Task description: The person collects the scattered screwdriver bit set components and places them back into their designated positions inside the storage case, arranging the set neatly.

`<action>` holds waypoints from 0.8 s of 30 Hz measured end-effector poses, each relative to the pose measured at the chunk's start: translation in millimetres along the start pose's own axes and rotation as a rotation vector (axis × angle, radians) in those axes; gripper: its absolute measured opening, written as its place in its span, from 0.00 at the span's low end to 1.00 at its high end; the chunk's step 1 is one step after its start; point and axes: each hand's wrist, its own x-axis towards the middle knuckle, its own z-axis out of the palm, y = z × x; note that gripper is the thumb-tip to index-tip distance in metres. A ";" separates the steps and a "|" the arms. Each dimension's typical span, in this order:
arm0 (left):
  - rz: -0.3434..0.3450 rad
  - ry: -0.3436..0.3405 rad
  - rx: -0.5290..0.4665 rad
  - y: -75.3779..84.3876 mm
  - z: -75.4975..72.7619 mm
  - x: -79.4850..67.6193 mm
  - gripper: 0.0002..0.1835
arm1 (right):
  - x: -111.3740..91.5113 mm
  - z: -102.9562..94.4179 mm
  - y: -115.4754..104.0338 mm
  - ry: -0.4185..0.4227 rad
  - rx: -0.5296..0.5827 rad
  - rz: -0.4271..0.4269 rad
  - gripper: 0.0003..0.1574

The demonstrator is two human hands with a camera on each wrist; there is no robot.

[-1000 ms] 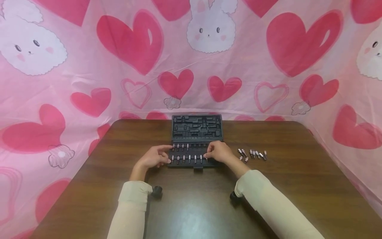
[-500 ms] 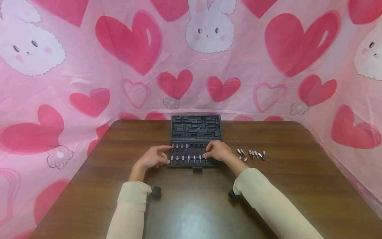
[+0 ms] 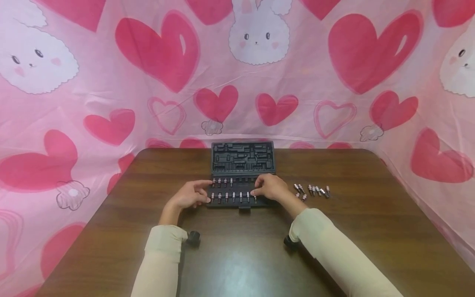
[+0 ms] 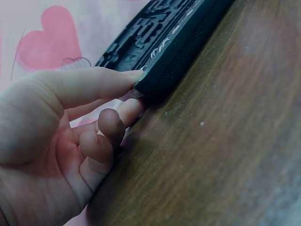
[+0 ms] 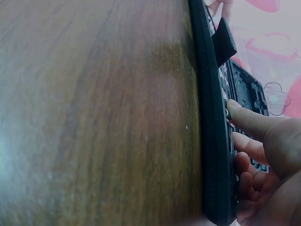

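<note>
A black plastic socket case (image 3: pixel 243 157) lies open on the table, its lid standing up at the back. Silver bit sockets (image 3: pixel 226 197) fill part of two rows in its base. At the case's left edge my left hand (image 3: pixel 189 194) holds on, thumb (image 4: pixel 113 84) on the rim and other fingers beside and below it. My right hand (image 3: pixel 273 188) reaches over the right half and pinches a bit socket (image 3: pixel 255 199) at the end of the front row. In the right wrist view the thumb (image 5: pixel 244 115) covers most of that piece; the other fingers curl behind.
Several loose bit sockets (image 3: pixel 318 190) lie on the brown wooden table (image 3: pixel 237 255) right of the case. A latch (image 5: pixel 225 42) sticks out from the case's front. Pink heart-patterned cloth (image 3: pixel 237 115) hangs behind and at both sides.
The whole head view has shifted slightly. Both hands keep their places at the case, and the bit sockets show no clear movement.
</note>
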 end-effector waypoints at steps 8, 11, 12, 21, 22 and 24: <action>-0.010 0.012 0.009 -1.7 -1.0 -0.8 0.33 | 2.2 3.5 0.9 0.017 -0.032 -0.019 0.20; -0.014 0.012 0.005 -2.5 -0.8 -0.6 0.33 | 1.7 3.6 2.1 0.011 -0.036 -0.026 0.21; -0.015 0.010 0.004 -2.8 -0.6 -0.4 0.33 | 1.7 3.4 2.8 0.009 -0.035 -0.029 0.21; -0.001 0.003 0.007 0.2 -1.0 -0.6 0.33 | 2.1 -3.8 12.4 -0.029 0.056 -0.098 0.20; -0.001 0.002 0.008 0.1 -1.0 -0.7 0.33 | 2.0 -4.4 13.5 -0.033 0.066 -0.111 0.19; 0.000 0.000 0.010 0.1 -0.9 -0.8 0.32 | 1.9 -5.3 14.6 -0.040 0.085 -0.130 0.18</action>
